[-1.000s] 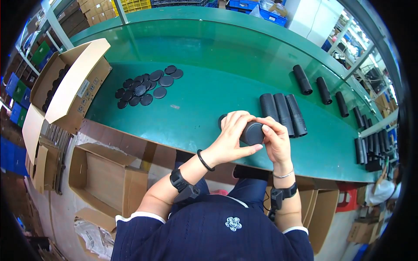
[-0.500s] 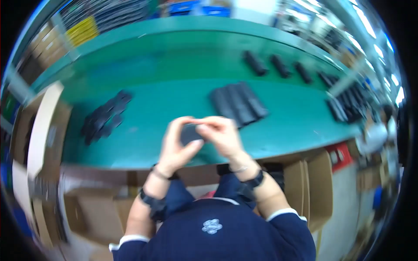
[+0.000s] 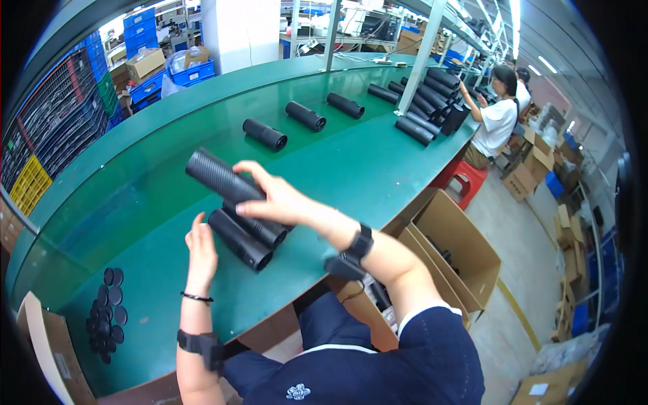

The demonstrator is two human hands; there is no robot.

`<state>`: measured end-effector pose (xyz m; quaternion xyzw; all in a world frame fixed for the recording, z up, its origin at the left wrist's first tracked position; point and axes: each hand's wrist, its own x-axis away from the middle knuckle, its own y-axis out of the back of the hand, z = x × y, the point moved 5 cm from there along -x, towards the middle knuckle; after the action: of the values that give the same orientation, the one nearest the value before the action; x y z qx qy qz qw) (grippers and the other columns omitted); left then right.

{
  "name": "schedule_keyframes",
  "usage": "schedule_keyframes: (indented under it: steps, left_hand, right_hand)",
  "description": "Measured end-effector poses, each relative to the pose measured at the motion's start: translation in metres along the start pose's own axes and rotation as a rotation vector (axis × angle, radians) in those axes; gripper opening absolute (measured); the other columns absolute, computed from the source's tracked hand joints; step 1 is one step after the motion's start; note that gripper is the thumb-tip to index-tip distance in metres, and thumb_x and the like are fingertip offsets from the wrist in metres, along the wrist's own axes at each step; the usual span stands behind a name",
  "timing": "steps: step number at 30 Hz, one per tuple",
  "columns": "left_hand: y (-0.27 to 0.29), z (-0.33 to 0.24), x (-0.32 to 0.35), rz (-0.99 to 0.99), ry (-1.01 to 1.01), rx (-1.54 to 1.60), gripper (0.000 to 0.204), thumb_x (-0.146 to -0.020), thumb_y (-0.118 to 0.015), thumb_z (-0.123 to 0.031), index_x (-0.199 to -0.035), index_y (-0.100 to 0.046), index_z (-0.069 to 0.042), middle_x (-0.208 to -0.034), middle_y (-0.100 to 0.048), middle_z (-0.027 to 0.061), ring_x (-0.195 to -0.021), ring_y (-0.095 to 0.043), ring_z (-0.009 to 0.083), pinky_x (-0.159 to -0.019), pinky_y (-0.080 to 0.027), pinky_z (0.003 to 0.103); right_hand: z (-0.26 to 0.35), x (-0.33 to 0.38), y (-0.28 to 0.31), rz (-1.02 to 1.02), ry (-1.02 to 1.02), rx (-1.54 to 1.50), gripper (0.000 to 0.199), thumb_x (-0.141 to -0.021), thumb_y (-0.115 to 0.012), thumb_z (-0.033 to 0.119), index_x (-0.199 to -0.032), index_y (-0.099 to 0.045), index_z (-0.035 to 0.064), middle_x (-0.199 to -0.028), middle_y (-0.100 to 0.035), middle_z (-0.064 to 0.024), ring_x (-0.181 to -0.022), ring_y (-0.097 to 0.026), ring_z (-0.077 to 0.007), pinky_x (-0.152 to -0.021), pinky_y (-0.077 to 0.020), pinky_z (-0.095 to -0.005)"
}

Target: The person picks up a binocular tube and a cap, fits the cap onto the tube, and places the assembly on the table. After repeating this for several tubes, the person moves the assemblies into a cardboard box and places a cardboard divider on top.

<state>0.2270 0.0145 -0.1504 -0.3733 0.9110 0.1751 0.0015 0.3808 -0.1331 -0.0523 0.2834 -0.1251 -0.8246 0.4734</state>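
Observation:
My right hand (image 3: 275, 197) is closed around a black cylindrical tube (image 3: 219, 174) with a finely ridged surface, held tilted above the green bench. Below it lie more black tubes (image 3: 239, 241) side by side, partly hidden by the held one and my hand. Just left of these, my left hand (image 3: 201, 246) is raised with its fingers extended, and nothing shows in it. Several flat black round discs (image 3: 115, 295) lie in a loose cluster at the bench's left end.
On the moving-belt-like green strip (image 3: 202, 135) at the far side lie spaced black tubes (image 3: 305, 116). A co-worker (image 3: 498, 121) sits by a tube pile (image 3: 432, 94) at the right. Open cardboard boxes (image 3: 466, 250) stand below the front edge; another carton (image 3: 57, 344) is at left.
My hands, together on a small dark piece before, have come apart. My right hand now grips a tube over the row, my left is beside it. The view has swung to the right.

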Motion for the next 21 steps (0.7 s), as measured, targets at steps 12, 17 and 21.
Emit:
schedule_keyframes:
  steps: [12,17,21]
  left_hand:
    - [-0.023,0.033,-0.047,0.009,0.021,-0.346,0.068,-0.083,-0.072,-0.039,-0.131,-0.042,-0.002,-0.114,-0.05,0.0257,-0.099,-0.057,0.0368,-0.09,-0.048,0.041]
    - [0.003,0.017,-0.028,0.241,0.163,0.535,0.058,-0.084,-0.068,-0.006,-0.131,-0.035,-0.009,-0.104,-0.056,0.0086,-0.097,-0.056,0.0163,-0.083,-0.049,0.032]
    - [0.039,-0.028,-0.006,0.181,-0.036,0.538,0.067,-0.083,-0.069,-0.004,-0.133,-0.025,-0.012,-0.111,-0.052,0.0079,-0.1,-0.054,0.0161,-0.089,-0.047,0.033]
  right_hand:
    - [-0.174,-0.207,-0.023,-0.081,-0.476,0.536,0.066,-0.079,-0.072,0.026,-0.137,-0.042,0.015,-0.117,-0.059,-0.0287,-0.109,-0.058,-0.0428,-0.095,-0.0483,-0.0464]
    - [-0.188,-0.216,-0.058,0.246,-0.316,0.928,0.058,-0.083,-0.067,0.037,-0.137,-0.049,0.0264,-0.133,-0.049,-0.0227,-0.117,-0.051,-0.0433,-0.098,-0.0448,-0.0518]
    - [-0.104,-0.18,-0.038,0.196,0.272,0.594,0.036,-0.086,-0.066,0.022,-0.115,-0.064,0.003,-0.112,-0.063,-0.0177,-0.105,-0.06,-0.0311,-0.089,-0.0491,-0.041]
